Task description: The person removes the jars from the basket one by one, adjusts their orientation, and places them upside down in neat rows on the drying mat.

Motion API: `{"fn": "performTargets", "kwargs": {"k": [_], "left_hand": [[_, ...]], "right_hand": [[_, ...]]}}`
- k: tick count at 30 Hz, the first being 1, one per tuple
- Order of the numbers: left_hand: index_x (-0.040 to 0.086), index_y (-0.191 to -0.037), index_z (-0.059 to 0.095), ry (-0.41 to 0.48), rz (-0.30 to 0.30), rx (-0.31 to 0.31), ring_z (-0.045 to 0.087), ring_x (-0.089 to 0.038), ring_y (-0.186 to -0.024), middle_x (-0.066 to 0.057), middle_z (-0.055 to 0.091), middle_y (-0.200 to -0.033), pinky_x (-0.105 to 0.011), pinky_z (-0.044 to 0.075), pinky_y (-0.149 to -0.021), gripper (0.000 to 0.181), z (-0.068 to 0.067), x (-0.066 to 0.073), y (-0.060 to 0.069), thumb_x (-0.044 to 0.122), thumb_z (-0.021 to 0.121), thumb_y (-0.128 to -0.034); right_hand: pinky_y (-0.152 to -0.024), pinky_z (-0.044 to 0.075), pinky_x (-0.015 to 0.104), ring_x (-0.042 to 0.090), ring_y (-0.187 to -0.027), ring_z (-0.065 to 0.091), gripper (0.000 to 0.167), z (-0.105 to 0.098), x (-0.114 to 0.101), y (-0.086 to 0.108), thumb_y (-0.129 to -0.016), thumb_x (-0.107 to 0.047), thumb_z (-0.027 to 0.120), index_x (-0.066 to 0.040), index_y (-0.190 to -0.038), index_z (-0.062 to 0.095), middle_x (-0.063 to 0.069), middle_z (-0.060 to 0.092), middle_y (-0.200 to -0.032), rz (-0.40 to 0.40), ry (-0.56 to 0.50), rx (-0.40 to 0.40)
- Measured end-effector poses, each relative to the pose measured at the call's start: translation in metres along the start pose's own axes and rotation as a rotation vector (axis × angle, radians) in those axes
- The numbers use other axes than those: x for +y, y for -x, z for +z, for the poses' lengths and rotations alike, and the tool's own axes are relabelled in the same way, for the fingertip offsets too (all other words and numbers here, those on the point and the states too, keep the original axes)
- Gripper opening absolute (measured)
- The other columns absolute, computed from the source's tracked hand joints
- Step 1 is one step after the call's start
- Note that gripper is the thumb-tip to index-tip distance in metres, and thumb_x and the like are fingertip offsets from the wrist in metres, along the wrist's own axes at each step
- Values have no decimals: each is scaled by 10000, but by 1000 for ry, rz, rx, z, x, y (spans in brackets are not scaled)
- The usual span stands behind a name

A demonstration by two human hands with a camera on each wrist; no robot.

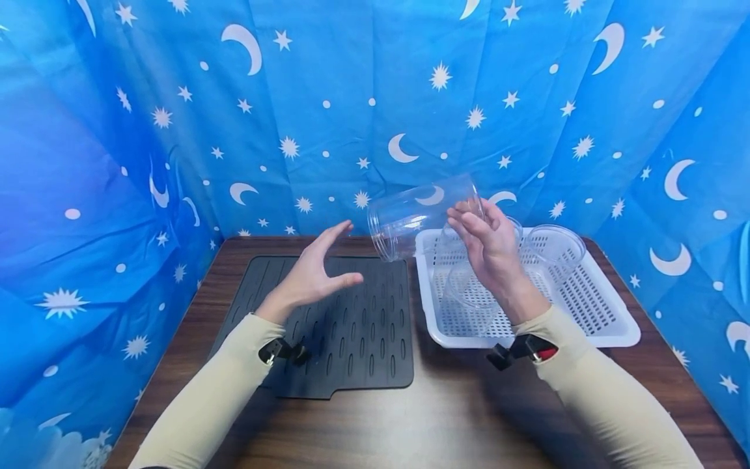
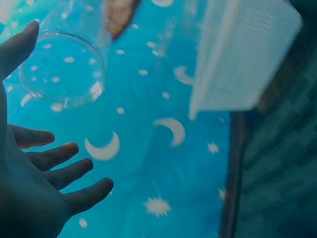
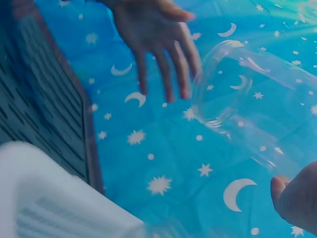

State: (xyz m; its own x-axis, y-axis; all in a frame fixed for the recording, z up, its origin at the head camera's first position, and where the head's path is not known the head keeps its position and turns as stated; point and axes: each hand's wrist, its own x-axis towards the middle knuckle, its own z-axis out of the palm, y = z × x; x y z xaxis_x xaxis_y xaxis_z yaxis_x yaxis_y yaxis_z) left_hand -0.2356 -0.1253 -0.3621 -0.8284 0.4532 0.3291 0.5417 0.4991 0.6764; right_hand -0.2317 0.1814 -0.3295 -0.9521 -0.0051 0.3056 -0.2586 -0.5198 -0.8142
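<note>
A clear plastic jar (image 1: 424,212) hangs tilted in the air, its threaded mouth pointing left. My right hand (image 1: 489,244) grips it near its base end; in the right wrist view the thumb (image 3: 292,198) lies against the clear wall of the jar (image 3: 252,104). Left of the mouth, my left hand (image 1: 313,270) is held with thumb and fingers spread, touching nothing. The left wrist view shows that hand (image 2: 44,178) with its fingers extended, apart from the round jar mouth (image 2: 62,69).
Below my right hand stands a white perforated basket (image 1: 592,319) holding several clear containers (image 1: 556,244). To its left a dark grey ridged mat (image 1: 369,326) lies on the brown wooden table (image 1: 404,430). Blue cloth (image 1: 375,117) with moons and stars hangs behind and at both sides.
</note>
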Motion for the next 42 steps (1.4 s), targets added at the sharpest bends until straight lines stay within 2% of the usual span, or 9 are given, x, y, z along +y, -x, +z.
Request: {"fn": "performTargets", "kwargs": {"k": [5,8,11,14,17,22,29,34,42], "left_hand": [[259,-1566,204,-168,-123,-84,286,-320,-1456,-66,277,-1596,-618,309,-1105,952,4,-24,19,509,733,-815],[246,-1570,192,-258,-177,-141,279,-350,-1455,-91,245,-1607,-628,307,-1101,989,10,-39,29,606,699,-801],[201,-1569,207,-328,-196,-176,296,-350,-1448,-108,254,-1602,-606,324,-1101,1015,16,-51,37,644,684,-790],[179,-1556,254,-374,-203,-200,318,-344,-1438,-119,296,-1585,-597,332,-1100,992,21,-62,44,628,694,-790],[165,-1541,300,-417,-197,-227,334,-349,-1428,-132,332,-1566,-605,328,-1097,962,24,-73,51,607,707,-790],[105,-1518,345,-512,-194,-257,344,-361,-1417,-147,351,-1552,-599,309,-1109,965,24,-93,62,601,721,-779],[66,-1505,362,-528,-226,-286,318,-373,-1427,-165,342,-1550,-589,302,-1117,980,27,-111,75,597,732,-768],[56,-1496,377,-557,-227,-317,299,-379,-1435,-173,342,-1548,-592,305,-1109,983,33,-118,82,626,714,-770],[38,-1471,416,-588,-234,-335,282,-379,-1444,-173,329,-1556,-589,300,-1113,972,36,-119,86,621,730,-760]], "right_hand": [[-987,474,216,189,-1120,579,571,3,-6,-12,-879,-16,634,40,-1380,366,106,525,-1176,34,194,14],[-937,481,175,151,-1096,549,642,5,-8,-20,-878,23,618,94,-1427,293,94,498,-1177,52,276,18],[-923,486,162,139,-1095,541,675,6,-9,-25,-875,27,645,86,-1440,283,72,508,-1167,71,357,28],[-1036,441,218,197,-1229,503,736,5,-9,-28,-874,-46,698,46,-1466,270,118,490,-1281,95,483,20],[-1126,372,337,254,-1342,425,801,3,-7,-29,-867,-182,743,-12,-1488,267,157,417,-1417,124,631,-1],[-1129,364,436,288,-1350,413,922,5,2,-37,-806,-362,798,-60,-1502,273,159,378,-1475,158,816,-29],[-1035,464,459,280,-1300,473,1079,13,12,-49,-701,-549,823,-107,-1510,262,123,425,-1445,204,1022,-82],[-1000,485,478,282,-1280,497,1077,19,18,-55,-686,-538,837,-94,-1496,281,139,476,-1413,209,1105,-117],[-940,506,476,303,-1194,536,1002,25,36,-63,-670,-516,846,-36,-1406,364,157,525,-1316,162,1245,-177]]}}
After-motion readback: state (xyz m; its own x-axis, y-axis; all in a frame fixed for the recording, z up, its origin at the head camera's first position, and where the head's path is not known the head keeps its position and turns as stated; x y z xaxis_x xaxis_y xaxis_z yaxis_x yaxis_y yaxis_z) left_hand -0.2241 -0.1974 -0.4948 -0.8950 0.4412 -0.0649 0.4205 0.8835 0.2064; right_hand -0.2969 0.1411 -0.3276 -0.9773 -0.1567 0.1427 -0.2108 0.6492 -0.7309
